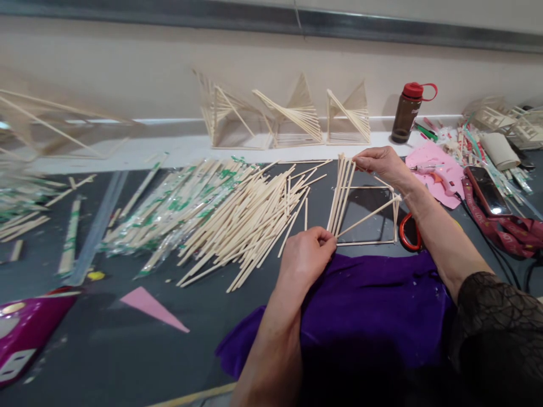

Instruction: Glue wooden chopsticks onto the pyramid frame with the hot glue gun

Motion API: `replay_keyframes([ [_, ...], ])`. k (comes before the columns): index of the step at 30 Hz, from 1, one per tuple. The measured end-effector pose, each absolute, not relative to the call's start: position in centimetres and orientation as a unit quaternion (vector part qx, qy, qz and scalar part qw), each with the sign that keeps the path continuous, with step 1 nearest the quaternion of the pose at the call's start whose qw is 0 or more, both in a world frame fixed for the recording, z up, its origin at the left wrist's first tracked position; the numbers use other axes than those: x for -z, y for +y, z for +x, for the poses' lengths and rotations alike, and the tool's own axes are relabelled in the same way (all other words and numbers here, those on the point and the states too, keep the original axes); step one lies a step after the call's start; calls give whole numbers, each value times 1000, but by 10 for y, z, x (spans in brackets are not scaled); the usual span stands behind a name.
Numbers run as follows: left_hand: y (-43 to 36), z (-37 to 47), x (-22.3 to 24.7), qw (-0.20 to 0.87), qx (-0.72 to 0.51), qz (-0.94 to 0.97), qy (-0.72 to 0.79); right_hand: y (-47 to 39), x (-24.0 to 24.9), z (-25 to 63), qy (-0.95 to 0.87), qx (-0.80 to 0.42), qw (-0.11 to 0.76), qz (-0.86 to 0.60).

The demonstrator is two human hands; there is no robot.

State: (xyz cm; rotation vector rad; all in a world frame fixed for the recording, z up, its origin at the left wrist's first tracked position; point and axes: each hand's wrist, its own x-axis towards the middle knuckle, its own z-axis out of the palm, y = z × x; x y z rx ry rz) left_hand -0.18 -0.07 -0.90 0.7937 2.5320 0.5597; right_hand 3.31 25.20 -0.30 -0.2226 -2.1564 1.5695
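A small frame of wooden sticks (pixel 369 217) stands on the dark table, with several sticks fanned close together along its left side. My left hand (pixel 311 251) is closed on the lower end of those sticks, at the frame's near left corner. At their upper end my right hand (pixel 377 164) pinches the outermost stick between thumb and fingers. A purple cloth (pixel 377 305) lies just in front of the frame. Left of it spreads a large pile of loose sticks (pixel 250 226).
Wrapped stick bundles (pixel 169 203) lie further left, near a pink paper triangle (pixel 153 308). Three finished stick models (pixel 297 116) and a bottle (pixel 407 113) line the wall. To the right are red-handled scissors (pixel 410 233), a glue gun (pixel 443 176) with its cord, and a phone (pixel 487 191).
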Motion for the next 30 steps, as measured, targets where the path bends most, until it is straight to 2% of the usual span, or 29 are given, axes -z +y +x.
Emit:
replay_keyframes([
  [19, -2, -3, 14, 221, -224, 285, 905, 250, 2, 33, -787, -565, 227, -93],
  [30, -3, -5, 18, 224, -237, 288, 900, 254, 3, 36, -752, -614, 212, -113],
])
